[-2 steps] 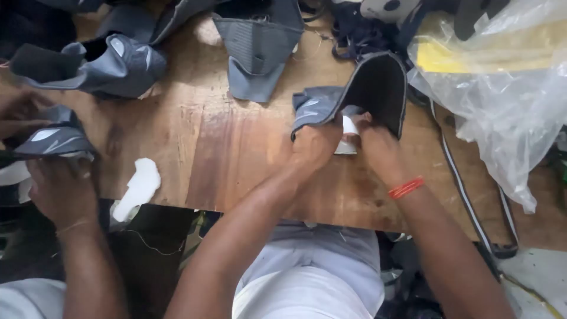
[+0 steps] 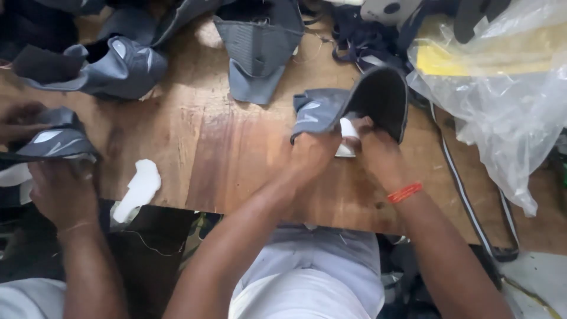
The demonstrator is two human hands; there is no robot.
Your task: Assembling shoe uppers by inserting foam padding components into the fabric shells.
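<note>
Left hand (image 2: 316, 155) and right hand (image 2: 378, 150) both grip a grey shoe upper (image 2: 354, 100), held just above the wooden tabletop (image 2: 236, 153). Right of the right hand lies a plastic bag (image 2: 502, 100); beyond, more grey pieces (image 2: 257, 47).

Our left hand (image 2: 316, 155) and right hand (image 2: 378, 150) grip a grey shoe upper (image 2: 354, 103) over the wooden table (image 2: 236, 159), a white insert (image 2: 347, 131) between them. Beside us, a co-worker's hand (image 2: 62, 189) holds another grey upper (image 2: 50, 142); a clear plastic bag (image 2: 502, 100) lies right.
</note>
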